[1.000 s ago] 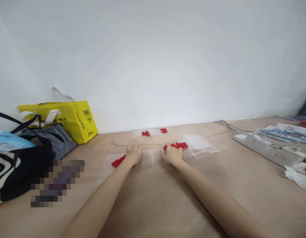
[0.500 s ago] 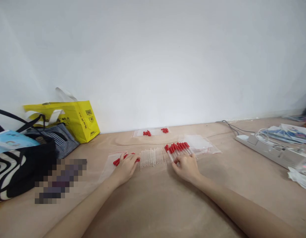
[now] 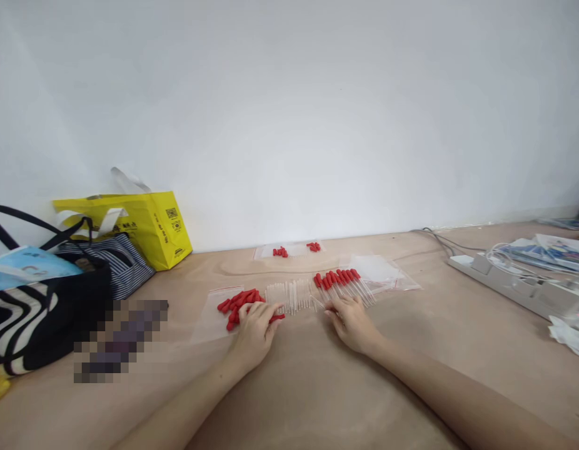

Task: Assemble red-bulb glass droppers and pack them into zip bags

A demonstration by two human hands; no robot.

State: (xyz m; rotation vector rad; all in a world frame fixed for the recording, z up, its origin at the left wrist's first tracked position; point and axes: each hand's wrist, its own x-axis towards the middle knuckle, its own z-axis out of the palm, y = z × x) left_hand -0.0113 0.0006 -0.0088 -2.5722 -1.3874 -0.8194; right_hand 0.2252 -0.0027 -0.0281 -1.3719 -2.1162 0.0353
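grip, left hand [image 3: 256, 325]: curled, one red cap [image 3: 277, 317] seemingly pinched; a light hold suits. loose caps [image 3: 236, 306]: heaped beside it, partly over plastic bag [image 3: 206, 326]. bare tubes [image 3: 292, 295]: middle row, best kept straight. grip, right hand [image 3: 354, 324]: half-curled at capped tubes [image 3: 337, 279]; hold cannot be told.

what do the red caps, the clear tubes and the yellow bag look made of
Red caps: probably rubber or soft plastic, matte, with even colour and little shine.
Clear tubes: see-through with pale glints; plastic or glass, can't tell.
Yellow bag: perhaps coated fabric, smooth; printed, crisp-edged.
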